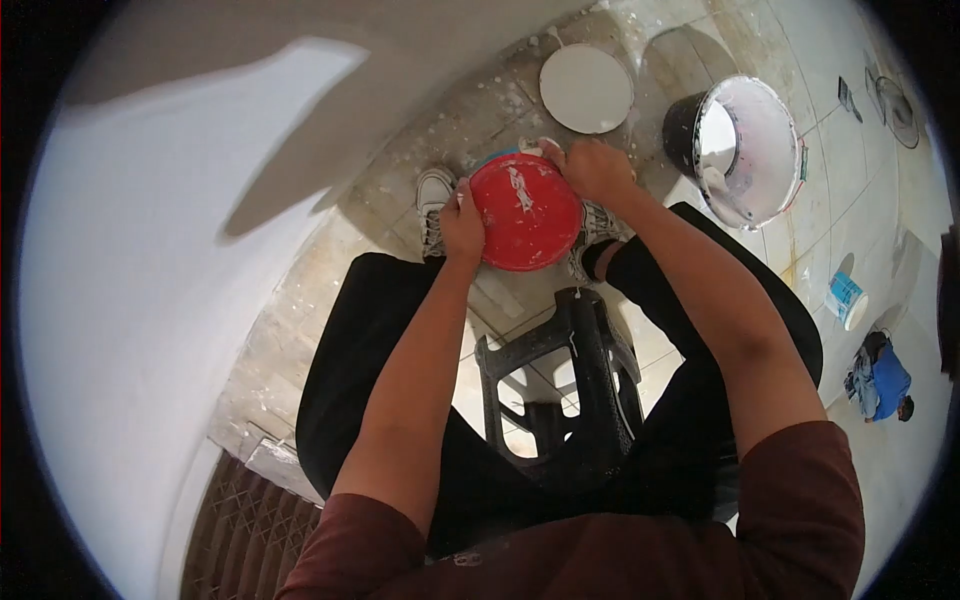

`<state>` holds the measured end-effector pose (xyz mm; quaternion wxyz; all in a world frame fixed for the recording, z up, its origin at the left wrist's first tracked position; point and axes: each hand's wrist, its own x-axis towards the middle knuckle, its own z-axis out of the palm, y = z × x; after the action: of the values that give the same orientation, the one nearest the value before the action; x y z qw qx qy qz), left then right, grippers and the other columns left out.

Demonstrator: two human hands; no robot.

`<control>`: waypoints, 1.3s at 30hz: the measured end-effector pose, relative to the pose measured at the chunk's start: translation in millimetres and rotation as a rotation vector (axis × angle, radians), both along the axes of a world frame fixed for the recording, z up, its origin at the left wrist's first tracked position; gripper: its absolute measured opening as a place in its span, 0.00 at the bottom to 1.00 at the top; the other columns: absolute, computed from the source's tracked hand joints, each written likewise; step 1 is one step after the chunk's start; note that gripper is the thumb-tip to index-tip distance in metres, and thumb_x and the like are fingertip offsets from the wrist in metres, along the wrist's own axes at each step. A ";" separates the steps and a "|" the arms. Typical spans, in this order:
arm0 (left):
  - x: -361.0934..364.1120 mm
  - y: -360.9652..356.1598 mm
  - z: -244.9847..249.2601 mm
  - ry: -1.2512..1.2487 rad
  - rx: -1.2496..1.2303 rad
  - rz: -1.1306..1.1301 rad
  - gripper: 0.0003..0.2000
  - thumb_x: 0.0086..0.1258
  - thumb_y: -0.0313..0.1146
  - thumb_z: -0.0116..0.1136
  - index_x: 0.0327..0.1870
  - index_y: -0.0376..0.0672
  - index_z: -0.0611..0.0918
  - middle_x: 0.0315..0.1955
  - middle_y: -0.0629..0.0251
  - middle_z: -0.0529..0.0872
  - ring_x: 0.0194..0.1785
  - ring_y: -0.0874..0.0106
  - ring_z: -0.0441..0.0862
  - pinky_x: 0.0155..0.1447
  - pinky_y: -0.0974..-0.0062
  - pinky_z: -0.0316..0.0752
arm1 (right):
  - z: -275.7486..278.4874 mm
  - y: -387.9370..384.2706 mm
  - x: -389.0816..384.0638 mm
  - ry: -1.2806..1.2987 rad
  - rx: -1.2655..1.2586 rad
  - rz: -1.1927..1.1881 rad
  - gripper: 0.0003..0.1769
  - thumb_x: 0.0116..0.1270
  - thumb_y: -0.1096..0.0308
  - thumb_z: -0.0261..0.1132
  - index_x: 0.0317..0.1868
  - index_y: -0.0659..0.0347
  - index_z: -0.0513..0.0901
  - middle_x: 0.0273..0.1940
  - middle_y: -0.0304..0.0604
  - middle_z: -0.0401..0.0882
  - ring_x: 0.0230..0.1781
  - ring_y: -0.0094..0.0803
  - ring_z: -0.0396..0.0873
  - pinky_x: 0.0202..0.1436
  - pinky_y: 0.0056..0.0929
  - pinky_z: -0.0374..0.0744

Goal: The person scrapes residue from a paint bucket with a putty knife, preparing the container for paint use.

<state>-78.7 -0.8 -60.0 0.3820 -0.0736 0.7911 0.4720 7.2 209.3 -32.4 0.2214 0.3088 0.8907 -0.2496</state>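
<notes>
A round red lid (530,215) smeared with white paint sits between my shoes, with a bit of blue edge showing behind its far side. My left hand (463,225) clasps the lid's left edge, the thumb along the rim. At the upper right edge, my right hand (592,172) is closed with its fingers curled over the rim. A small whitish piece (535,146) shows right by those fingertips. Beneath my knees stands a black plastic stool (580,370).
A white disc (587,88) lies on the paint-spattered tiles beyond the lid. To the right stands a black bucket (683,135) coated white inside. Farther off are a small blue-and-white tub (848,300) and a person in blue (885,378). A white wall (150,250) rises at left.
</notes>
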 end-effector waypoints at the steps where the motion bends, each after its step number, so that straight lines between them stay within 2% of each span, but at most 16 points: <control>1: -0.2 -0.1 0.7 -0.011 -0.002 -0.008 0.30 0.78 0.51 0.42 0.56 0.23 0.77 0.44 0.46 0.86 0.49 0.60 0.83 0.57 0.67 0.73 | 0.6 -2.6 1.7 0.019 0.050 -0.006 0.45 0.74 0.34 0.40 0.22 0.68 0.84 0.27 0.64 0.82 0.32 0.59 0.83 0.37 0.52 0.81; 5: 0.5 -5.3 -13.3 0.046 -0.044 -0.065 0.32 0.78 0.52 0.41 0.57 0.22 0.76 0.46 0.44 0.85 0.50 0.58 0.83 0.60 0.67 0.73 | 4.4 -6.4 0.1 0.026 0.075 -0.047 0.44 0.74 0.35 0.41 0.24 0.68 0.84 0.27 0.64 0.82 0.32 0.58 0.84 0.37 0.51 0.81; 7: 0.9 -0.6 1.4 0.024 -0.038 -0.035 0.29 0.78 0.49 0.43 0.55 0.25 0.78 0.43 0.45 0.86 0.48 0.60 0.84 0.57 0.67 0.74 | -2.0 -11.5 5.7 0.042 0.137 -0.034 0.44 0.74 0.35 0.41 0.24 0.68 0.84 0.27 0.64 0.82 0.33 0.57 0.84 0.38 0.51 0.81; 10: 1.0 6.3 12.4 0.036 -0.075 -0.008 0.27 0.78 0.48 0.43 0.54 0.27 0.80 0.42 0.46 0.87 0.46 0.61 0.84 0.55 0.67 0.74 | -3.2 1.0 3.4 0.030 -0.011 0.059 0.44 0.74 0.36 0.40 0.25 0.68 0.84 0.27 0.63 0.82 0.35 0.57 0.84 0.41 0.51 0.81; 14: -3.7 0.4 0.9 0.015 -0.036 -0.060 0.26 0.78 0.48 0.44 0.53 0.27 0.80 0.42 0.47 0.87 0.45 0.62 0.84 0.54 0.68 0.74 | 13.7 13.2 -10.3 -0.021 -0.057 0.196 0.44 0.75 0.36 0.39 0.25 0.67 0.85 0.27 0.60 0.82 0.35 0.56 0.84 0.43 0.51 0.81; 16: -1.3 -1.0 -3.5 0.009 -0.017 -0.004 0.26 0.78 0.47 0.43 0.53 0.28 0.80 0.41 0.48 0.87 0.45 0.63 0.84 0.54 0.68 0.74 | 18.3 16.5 -16.1 -0.039 -0.035 0.235 0.44 0.75 0.36 0.38 0.25 0.66 0.85 0.26 0.59 0.82 0.34 0.55 0.84 0.42 0.52 0.81; 19: -0.9 -2.0 -13.2 -0.006 0.023 0.021 0.26 0.78 0.47 0.43 0.53 0.28 0.81 0.41 0.48 0.87 0.44 0.64 0.84 0.54 0.69 0.74 | 8.3 37.1 -37.2 -0.104 -0.002 0.431 0.42 0.75 0.37 0.39 0.33 0.66 0.87 0.33 0.58 0.85 0.40 0.54 0.85 0.43 0.51 0.82; 22: -0.4 -2.2 -13.7 0.004 0.082 0.046 0.26 0.78 0.47 0.43 0.53 0.28 0.81 0.39 0.49 0.87 0.43 0.65 0.83 0.53 0.69 0.75 | -5.4 31.2 -26.8 -0.032 -0.008 0.327 0.44 0.75 0.36 0.39 0.25 0.66 0.85 0.25 0.56 0.83 0.32 0.53 0.84 0.39 0.52 0.81; 25: 0.5 0.9 -4.0 0.014 0.033 0.027 0.26 0.78 0.47 0.43 0.52 0.28 0.81 0.38 0.50 0.87 0.41 0.66 0.83 0.52 0.69 0.75 | -5.8 12.5 -8.0 -0.021 -0.006 0.195 0.44 0.74 0.35 0.40 0.23 0.66 0.84 0.26 0.57 0.83 0.31 0.54 0.84 0.37 0.51 0.82; 28: -0.5 3.9 -1.3 0.018 -0.013 0.039 0.26 0.78 0.48 0.43 0.52 0.28 0.81 0.38 0.51 0.87 0.40 0.67 0.83 0.52 0.69 0.75 | 3.2 15.3 -14.9 -0.038 -0.005 0.152 0.44 0.74 0.35 0.41 0.23 0.67 0.84 0.26 0.59 0.82 0.31 0.55 0.84 0.36 0.50 0.82; 31: 3.3 3.0 -3.0 -0.024 0.040 0.078 0.26 0.79 0.48 0.42 0.51 0.27 0.81 0.38 0.51 0.87 0.40 0.66 0.83 0.51 0.69 0.75 | 1.2 32.4 -30.7 -0.061 -0.059 0.331 0.44 0.74 0.35 0.39 0.30 0.67 0.87 0.29 0.59 0.84 0.33 0.58 0.84 0.41 0.52 0.82; 34: -0.4 6.4 2.9 -0.038 0.036 0.064 0.26 0.79 0.47 0.42 0.50 0.27 0.81 0.37 0.52 0.87 0.40 0.66 0.83 0.50 0.69 0.75 | 0.3 8.9 -12.5 -0.108 -0.041 0.079 0.43 0.74 0.35 0.40 0.31 0.67 0.87 0.32 0.60 0.85 0.35 0.58 0.84 0.41 0.52 0.82; 37: 2.8 5.8 -1.0 -0.014 0.010 0.090 0.25 0.79 0.46 0.42 0.50 0.28 0.81 0.36 0.52 0.87 0.39 0.67 0.82 0.49 0.68 0.75 | -15.6 10.3 -7.1 0.101 0.030 0.159 0.43 0.74 0.35 0.40 0.25 0.65 0.85 0.27 0.59 0.83 0.31 0.55 0.84 0.37 0.49 0.82; 39: 2.1 5.3 -6.4 -0.005 0.016 0.098 0.25 0.79 0.46 0.42 0.51 0.28 0.81 0.36 0.52 0.87 0.39 0.67 0.82 0.49 0.68 0.75 | -22.1 32.8 -30.6 0.014 0.026 0.371 0.43 0.74 0.35 0.40 0.27 0.64 0.86 0.27 0.58 0.83 0.33 0.54 0.84 0.38 0.48 0.82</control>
<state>-76.6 4.5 -66.4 0.3609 -0.1105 0.7818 0.4964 -23.3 242.1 -54.5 0.2536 0.1404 0.9370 -0.1952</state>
